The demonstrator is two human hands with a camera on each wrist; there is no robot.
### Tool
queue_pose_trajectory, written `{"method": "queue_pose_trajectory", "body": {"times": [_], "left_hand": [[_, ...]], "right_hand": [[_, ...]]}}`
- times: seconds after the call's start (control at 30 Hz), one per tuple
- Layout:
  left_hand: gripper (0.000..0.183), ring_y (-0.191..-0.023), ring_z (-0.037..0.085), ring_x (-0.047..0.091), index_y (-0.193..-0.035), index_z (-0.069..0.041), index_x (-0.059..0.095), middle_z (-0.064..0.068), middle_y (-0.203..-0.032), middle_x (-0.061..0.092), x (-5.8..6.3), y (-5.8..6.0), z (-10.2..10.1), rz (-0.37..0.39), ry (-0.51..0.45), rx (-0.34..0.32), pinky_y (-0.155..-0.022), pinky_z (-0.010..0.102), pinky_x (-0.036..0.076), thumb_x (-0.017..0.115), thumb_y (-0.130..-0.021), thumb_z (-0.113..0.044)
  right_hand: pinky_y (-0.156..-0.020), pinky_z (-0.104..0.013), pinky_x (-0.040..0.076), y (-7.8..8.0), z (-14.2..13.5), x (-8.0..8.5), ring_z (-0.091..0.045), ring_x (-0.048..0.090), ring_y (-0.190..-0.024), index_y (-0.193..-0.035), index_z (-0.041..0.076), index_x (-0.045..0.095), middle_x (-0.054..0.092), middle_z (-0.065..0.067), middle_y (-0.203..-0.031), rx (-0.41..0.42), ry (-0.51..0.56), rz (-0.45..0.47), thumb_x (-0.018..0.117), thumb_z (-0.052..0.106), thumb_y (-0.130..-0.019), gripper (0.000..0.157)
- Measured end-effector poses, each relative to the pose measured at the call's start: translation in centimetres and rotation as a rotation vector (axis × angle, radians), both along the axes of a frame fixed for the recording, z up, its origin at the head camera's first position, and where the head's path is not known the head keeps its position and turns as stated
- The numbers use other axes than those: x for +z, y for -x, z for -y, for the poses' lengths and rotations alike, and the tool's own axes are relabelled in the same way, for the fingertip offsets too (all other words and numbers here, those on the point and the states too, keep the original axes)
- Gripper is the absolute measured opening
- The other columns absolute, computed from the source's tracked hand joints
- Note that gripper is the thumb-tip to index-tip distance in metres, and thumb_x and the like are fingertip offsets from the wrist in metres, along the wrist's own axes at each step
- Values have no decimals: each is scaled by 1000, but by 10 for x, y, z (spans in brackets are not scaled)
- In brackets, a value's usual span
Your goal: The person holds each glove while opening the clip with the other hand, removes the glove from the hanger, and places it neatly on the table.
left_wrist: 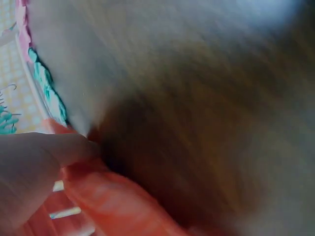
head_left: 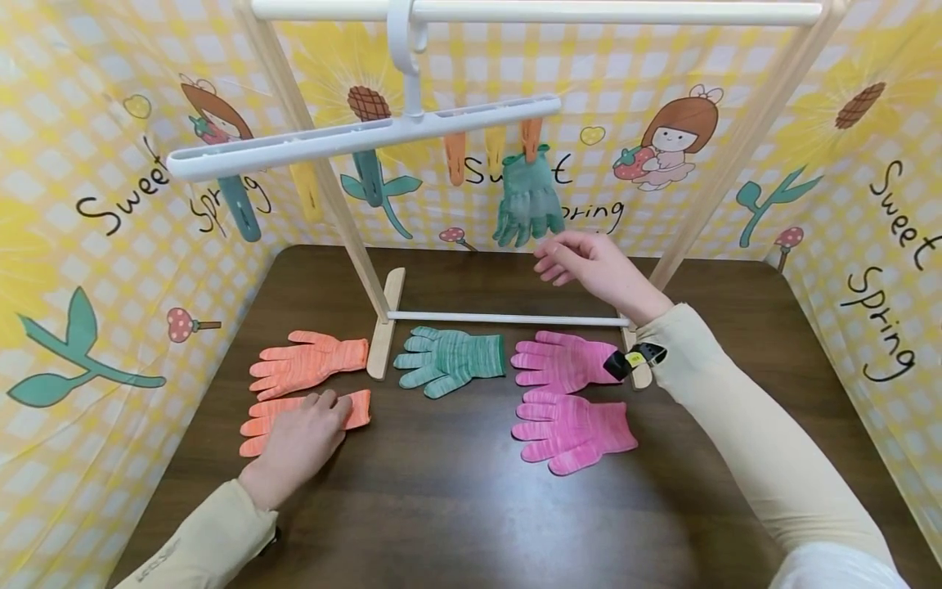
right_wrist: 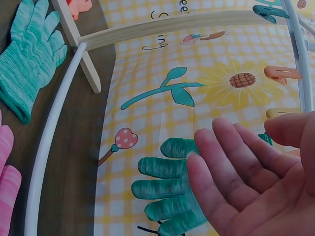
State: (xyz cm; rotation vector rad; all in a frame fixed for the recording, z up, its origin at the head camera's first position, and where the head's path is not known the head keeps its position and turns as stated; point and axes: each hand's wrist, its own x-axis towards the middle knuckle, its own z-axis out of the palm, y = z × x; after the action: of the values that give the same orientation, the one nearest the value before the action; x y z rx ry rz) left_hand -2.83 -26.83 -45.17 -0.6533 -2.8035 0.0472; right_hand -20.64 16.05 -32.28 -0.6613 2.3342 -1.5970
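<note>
My left hand (head_left: 298,442) lies over the lower orange glove (head_left: 359,411) and pinches its fabric near the cuff; in the left wrist view the orange cloth (left_wrist: 118,201) bunches up by the thumb. A second orange glove (head_left: 309,365) lies flat just above it. A green glove (head_left: 530,200) hangs by its cuff from an orange clothespin (head_left: 531,139) at the hanger's right end. Just below its fingers, my right hand (head_left: 589,266) is raised and holds nothing, its fingers (right_wrist: 241,162) loosely extended. Another green glove (head_left: 452,362) lies flat mid-table.
Two pink gloves (head_left: 574,433) lie at the right of the dark table (head_left: 441,507). A grey hanger (head_left: 353,139), its right end higher, hangs from the rack's white top bar (head_left: 589,11). Other clothespins, such as a teal one (head_left: 239,209), dangle bare. A white lower bar (head_left: 508,319) joins the rack's feet.
</note>
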Motion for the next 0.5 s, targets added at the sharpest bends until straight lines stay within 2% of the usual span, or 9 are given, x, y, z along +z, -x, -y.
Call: {"method": "queue_pose_trajectory", "body": {"times": [0.1, 0.27, 0.37, 0.5], "left_hand": [[30, -66, 32, 55, -87, -2, 61, 12, -77, 54, 0, 1, -2, 31, -35, 46, -44, 42, 49, 88, -77, -10], [39, -66, 34, 54, -81, -3, 57, 11, -73, 50, 0, 4, -5, -18, -118, 60, -46, 43, 47, 87, -83, -27], [35, -65, 34, 54, -80, -3, 56, 12, -72, 50, 0, 5, -7, -18, -136, 86, -45, 44, 46, 81, -89, -26], [26, -67, 35, 56, -79, -3, 60, 13, -73, 52, 1, 7, -8, 28, -116, 134, -46, 46, 49, 74, -94, -19]], "right_hand": [[-87, -33, 59, 0, 1, 0, -27, 72, -98, -122, -4, 67, 73, -17, -111, 3, 9, 2, 49, 22, -112, 34], [-86, -32, 59, 0, 1, -2, -20, 73, -94, -121, -4, 67, 73, -16, -109, 4, 9, 1, 49, 21, -112, 32], [-86, -32, 59, 0, 1, -3, -18, 72, -93, -121, -4, 67, 73, -16, -110, 8, -3, -2, 49, 22, -112, 33], [-87, -32, 59, -1, -1, -3, -19, 72, -94, -122, -4, 67, 73, -17, -111, 2, -15, -1, 50, 23, -112, 33]]}}
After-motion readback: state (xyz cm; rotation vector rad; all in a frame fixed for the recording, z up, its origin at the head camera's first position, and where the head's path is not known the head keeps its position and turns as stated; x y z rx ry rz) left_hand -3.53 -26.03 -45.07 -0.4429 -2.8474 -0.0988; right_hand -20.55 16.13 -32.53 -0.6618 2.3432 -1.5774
